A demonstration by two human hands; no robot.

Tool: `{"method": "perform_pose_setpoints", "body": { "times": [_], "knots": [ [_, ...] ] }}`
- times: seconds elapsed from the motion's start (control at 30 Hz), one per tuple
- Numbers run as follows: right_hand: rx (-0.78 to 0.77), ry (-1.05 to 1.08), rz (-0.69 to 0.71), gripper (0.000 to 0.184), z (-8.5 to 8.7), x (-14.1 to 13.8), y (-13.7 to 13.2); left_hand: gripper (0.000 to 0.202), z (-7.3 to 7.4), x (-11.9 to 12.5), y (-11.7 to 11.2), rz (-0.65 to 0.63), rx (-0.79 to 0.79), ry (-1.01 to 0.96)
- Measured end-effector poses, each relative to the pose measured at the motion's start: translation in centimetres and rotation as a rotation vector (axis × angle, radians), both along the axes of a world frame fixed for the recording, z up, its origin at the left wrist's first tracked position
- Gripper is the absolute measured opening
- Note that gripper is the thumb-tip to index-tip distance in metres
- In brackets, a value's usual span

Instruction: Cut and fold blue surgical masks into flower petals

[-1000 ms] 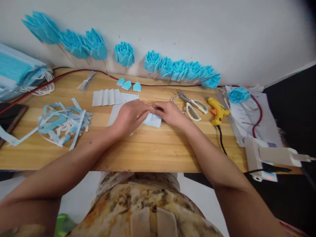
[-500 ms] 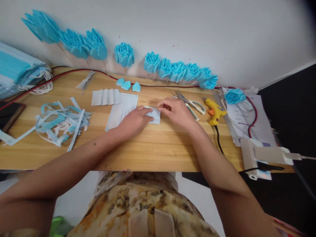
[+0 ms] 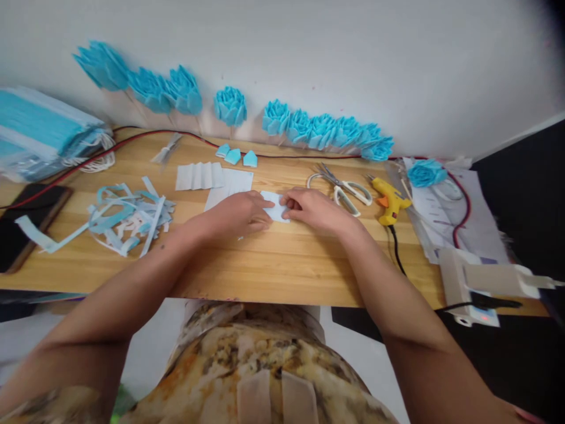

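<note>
Near the middle of the frame, a small, flat, pale blue rectangle of thin fabric point(image 3: 274, 205) lies on the light brown wooden table point(image 3: 282, 274), between two bare hands. The left hand point(image 3: 247, 213) reaches in from the left, its fingertips at the rectangle's left edge; whether they press it or pinch it, I cannot tell. The right hand point(image 3: 311, 206) meets the right edge with thumb and curled fingers, and its grip is likewise unclear.

A larger pale, pleated fabric sheet point(image 3: 238, 181) lies partly under the left hand, next to a whitish accordion-folded piece point(image 3: 199, 176). Above these, three small bright blue, pointed fabric pieces point(image 3: 250, 159) sit in a row. Right of centre are white-handled metal scissors point(image 3: 334, 179), spread open, and a yellow glue gun point(image 3: 391, 203) with a black cable point(image 3: 396, 250). A tangle of white and blue fabric strips point(image 3: 154, 227) fills the left of the table, near a dark, flat phone point(image 3: 17, 240). At the upper left is a stack of blue-and-white masks point(image 3: 39, 126). Across the upper frame, bright blue layered flowers on thin stems point(image 3: 231, 106) line the pale wall point(image 3: 273, 41).
</note>
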State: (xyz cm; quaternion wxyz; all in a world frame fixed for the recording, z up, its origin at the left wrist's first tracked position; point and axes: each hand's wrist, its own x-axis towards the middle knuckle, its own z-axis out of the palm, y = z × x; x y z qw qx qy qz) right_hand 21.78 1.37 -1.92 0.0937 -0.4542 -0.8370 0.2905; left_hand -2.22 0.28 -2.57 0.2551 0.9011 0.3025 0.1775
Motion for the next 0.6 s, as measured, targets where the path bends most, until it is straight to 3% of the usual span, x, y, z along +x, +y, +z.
{"method": "perform_pose_setpoints", "body": {
  "times": [0.1, 0.2, 0.27, 0.37, 0.5, 0.6],
  "knots": [
    [0.025, -0.04, 0.0, 0.017, 0.0, -0.1, 0.0, 0.017, 1.1, -1.5, 1.4, 0.238, -0.051, -0.027],
    [0.064, -0.055, 0.012, 0.016, -0.1, -0.1, 0.0, 0.024, 1.5, -4.0, 3.3, 0.675, 0.095, -0.045],
    [0.086, -0.056, 0.025, 0.015, -0.2, -0.1, -0.1, 0.025, 1.0, -5.6, 4.3, 0.827, 0.159, 0.023],
    [0.11, -0.073, 0.026, 0.014, -0.1, -0.1, -0.2, 0.022, -0.3, -6.7, 5.2, 0.933, 0.14, 0.151],
    [0.109, -0.102, 0.025, 0.016, 0.1, -0.1, -0.3, 0.032, -1.5, -6.3, 5.4, 0.957, 0.091, 0.282],
    [0.11, -0.107, 0.023, 0.016, 0.2, -0.1, -0.4, 0.023, -1.8, -5.9, 5.5, 0.965, 0.079, 0.323]
  ]
}}
